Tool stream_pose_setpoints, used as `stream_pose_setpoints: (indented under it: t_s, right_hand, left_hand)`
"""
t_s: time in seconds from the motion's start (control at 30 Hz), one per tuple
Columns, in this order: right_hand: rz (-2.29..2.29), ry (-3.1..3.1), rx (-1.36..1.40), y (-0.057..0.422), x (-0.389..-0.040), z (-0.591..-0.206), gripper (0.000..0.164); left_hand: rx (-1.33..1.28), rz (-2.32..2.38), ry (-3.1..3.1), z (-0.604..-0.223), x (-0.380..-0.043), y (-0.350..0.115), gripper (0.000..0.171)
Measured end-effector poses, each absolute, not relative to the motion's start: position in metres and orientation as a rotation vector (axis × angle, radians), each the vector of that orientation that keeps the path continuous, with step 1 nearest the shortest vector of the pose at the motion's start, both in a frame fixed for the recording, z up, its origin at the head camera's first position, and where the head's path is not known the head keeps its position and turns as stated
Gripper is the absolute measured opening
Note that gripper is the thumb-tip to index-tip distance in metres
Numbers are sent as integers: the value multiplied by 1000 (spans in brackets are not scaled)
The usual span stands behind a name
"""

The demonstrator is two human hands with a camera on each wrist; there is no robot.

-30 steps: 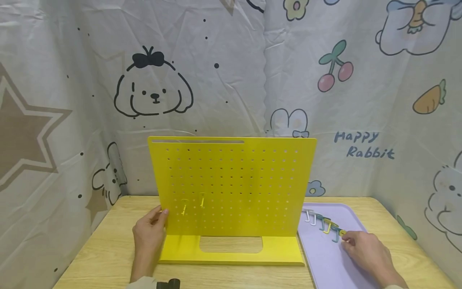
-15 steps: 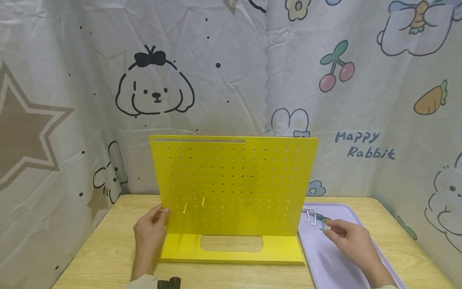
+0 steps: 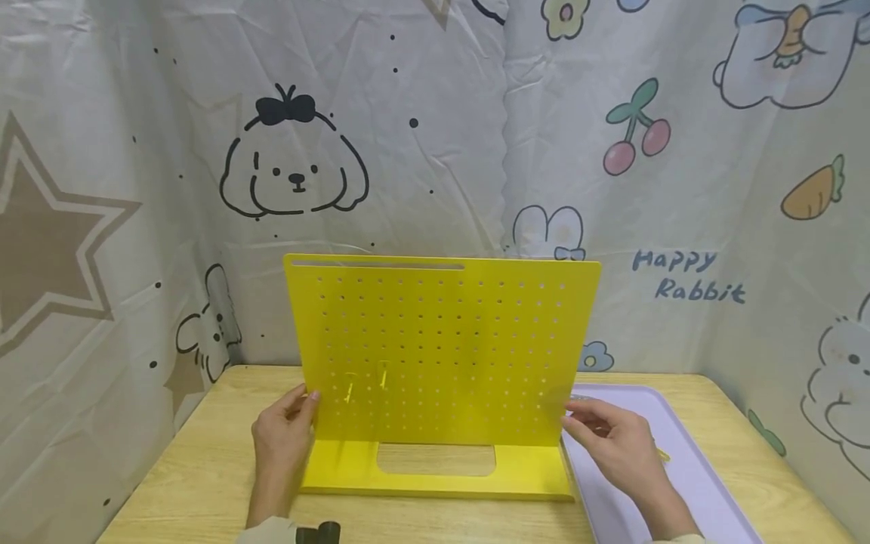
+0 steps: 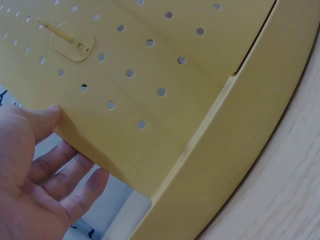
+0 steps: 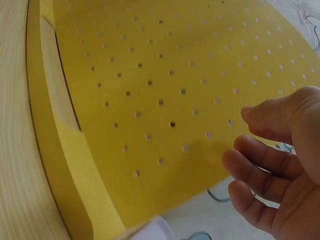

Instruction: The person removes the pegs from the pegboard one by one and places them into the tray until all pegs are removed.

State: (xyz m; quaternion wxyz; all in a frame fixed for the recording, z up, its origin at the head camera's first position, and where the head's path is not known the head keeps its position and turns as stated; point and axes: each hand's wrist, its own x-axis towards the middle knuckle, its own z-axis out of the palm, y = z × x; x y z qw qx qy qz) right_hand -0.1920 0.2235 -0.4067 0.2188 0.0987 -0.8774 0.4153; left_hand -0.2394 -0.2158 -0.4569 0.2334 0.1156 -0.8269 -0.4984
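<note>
A yellow pegboard (image 3: pixel 442 325) stands upright on its base, with rows of small holes across it. My left hand (image 3: pixel 282 438) holds its left edge low down, thumb on the front face and the other fingers at the edge, as the left wrist view shows. Two yellow hooks (image 3: pixel 384 375) sit in the lower left of the board; one hook (image 4: pixel 62 34) shows in the left wrist view. At the board's right edge is my right hand (image 3: pixel 621 446), fingers loosely bent. Nothing shows between thumb and fingers of this hand (image 5: pixel 285 160) in the right wrist view.
A lilac tray (image 3: pixel 652 408) lies right of the board, partly under my right hand. Most of the hooks on it are hidden by that hand; a bit of yellow (image 3: pixel 663 455) shows beside it. A printed curtain (image 3: pixel 435 151) hangs behind the wooden table (image 3: pixel 197 453).
My right hand has moved left from the row of hooks on the tray to the board's right edge. My left hand keeps its hold on the board.
</note>
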Motion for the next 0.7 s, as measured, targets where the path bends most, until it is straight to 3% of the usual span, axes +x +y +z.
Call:
stream_pose_setpoints:
  t_s: [0.7]
  right_hand:
    - [1497, -2362, 530, 144, -204, -390, 20]
  left_hand:
    - [317, -1429, -2262, -454, -237, -214, 46]
